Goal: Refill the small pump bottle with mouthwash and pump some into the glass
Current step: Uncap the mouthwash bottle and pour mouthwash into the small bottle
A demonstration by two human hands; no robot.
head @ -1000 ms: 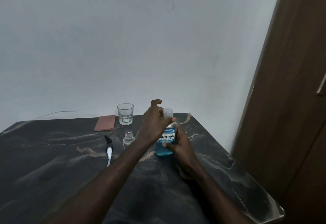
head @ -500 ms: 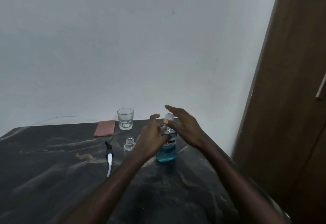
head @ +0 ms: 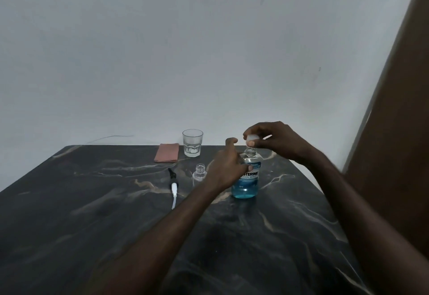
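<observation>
Right hand pinching cap just above neck of mouthwash, left hand wrapped round its body — open pump bottle just beside, glass behind — risk: spill if tipped carelessly toward that narrow mouth.
</observation>
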